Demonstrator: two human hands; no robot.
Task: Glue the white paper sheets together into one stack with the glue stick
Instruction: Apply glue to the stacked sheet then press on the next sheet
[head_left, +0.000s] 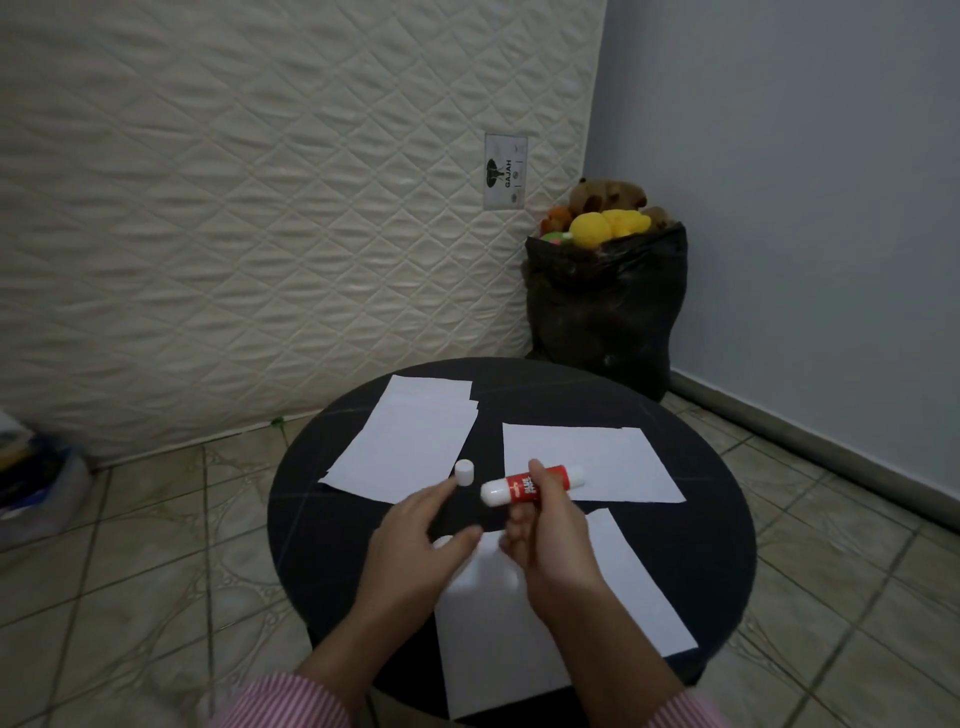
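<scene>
On the round black table (691, 530) lie white paper sheets: a small stack (405, 441) at the far left, one sheet (613, 462) at the far right, and a near sheet (524, 623) under my hands. My right hand (550, 551) grips a red and white glue stick (530, 486), held roughly level above the table. The white cap (465, 473) stands upright on the table by the far-left stack. My left hand (415, 540) hovers open, its fingertips just short of the cap.
A quilted mattress (260, 208) leans against the wall behind the table. A black bag (608, 306) stuffed with plush toys stands in the corner to the far right. Tiled floor surrounds the table, with a bundle (36, 483) at the far left.
</scene>
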